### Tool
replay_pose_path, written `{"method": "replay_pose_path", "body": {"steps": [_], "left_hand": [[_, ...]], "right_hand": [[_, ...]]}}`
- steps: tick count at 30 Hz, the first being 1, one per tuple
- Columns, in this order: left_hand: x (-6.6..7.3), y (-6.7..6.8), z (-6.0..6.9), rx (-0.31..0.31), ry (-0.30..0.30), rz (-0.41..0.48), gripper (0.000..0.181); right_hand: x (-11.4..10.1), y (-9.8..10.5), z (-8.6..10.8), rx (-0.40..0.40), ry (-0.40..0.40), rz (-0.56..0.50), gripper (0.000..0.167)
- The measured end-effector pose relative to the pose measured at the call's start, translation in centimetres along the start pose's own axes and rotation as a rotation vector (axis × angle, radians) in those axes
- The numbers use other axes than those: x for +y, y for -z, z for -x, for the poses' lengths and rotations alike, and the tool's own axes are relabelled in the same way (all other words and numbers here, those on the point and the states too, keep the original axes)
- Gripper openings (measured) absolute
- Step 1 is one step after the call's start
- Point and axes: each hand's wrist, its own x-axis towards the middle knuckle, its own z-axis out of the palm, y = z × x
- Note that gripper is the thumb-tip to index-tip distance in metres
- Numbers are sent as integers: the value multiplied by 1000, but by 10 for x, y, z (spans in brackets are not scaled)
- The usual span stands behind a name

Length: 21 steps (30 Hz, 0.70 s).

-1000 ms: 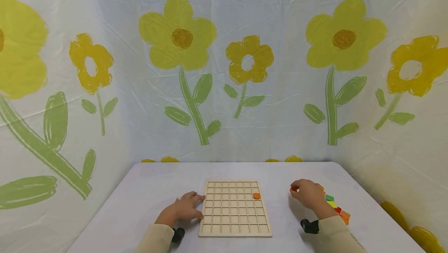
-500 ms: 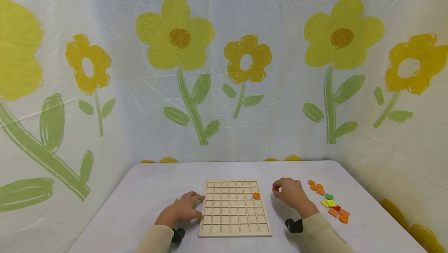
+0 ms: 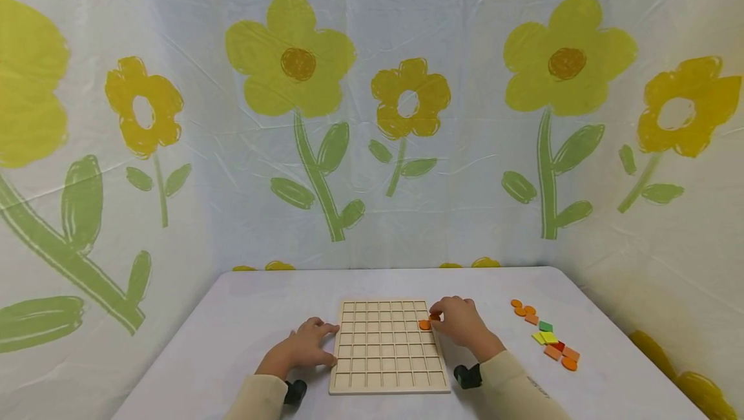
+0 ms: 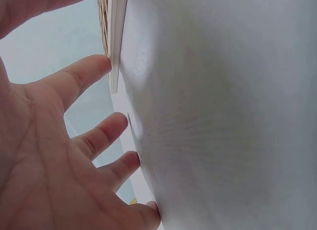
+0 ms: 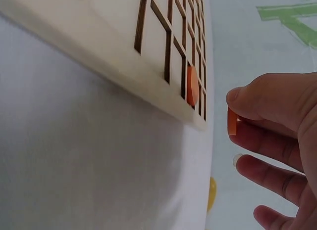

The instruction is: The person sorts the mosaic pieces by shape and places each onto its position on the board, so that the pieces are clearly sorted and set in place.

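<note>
Head view has the left hand (image 3: 305, 346) at the lower left of the middle, with its fingers spread wide and holding nothing, its tips at the left edge of the wooden board (image 3: 374, 380). Left wrist view shows one fingertip right by the board's side. Next comes the board, low in the middle of the frame, lying flat on the white table (image 3: 256, 297) with rows of little squares. One orange disc (image 3: 425, 325) sits near its upper right corner, in the last column. Just up and to the right of that disc is the orange piece (image 3: 434, 318) in the right hand (image 3: 464, 324), pinched tight between thumb and finger. I can't tell its shape for sure, as right wrist view shows only its thin side, held up off the board. Here is what just changed: the right hand has come left, away from the loose bits, to the board's right edge. That means the orange piece is now close to the squares but not yet in one. Farther right lie orange discs (image 3: 529, 310), a green piece (image 3: 546, 326), yellow pieces (image 3: 549, 337), a red piece (image 3: 558, 346) and orange squares (image 3: 553, 353).
</note>
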Motion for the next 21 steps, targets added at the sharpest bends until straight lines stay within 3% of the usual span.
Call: {"method": "replay_pose_path", "body": {"steps": [14, 21], "left_hand": [[1, 2, 1, 1, -17, 27, 71], [-1, 3, 0, 1, -11, 58, 71]], "right_hand": [[-17, -12, 0, 52, 149, -2, 14], [-20, -16, -1, 49, 162, -19, 14]]}}
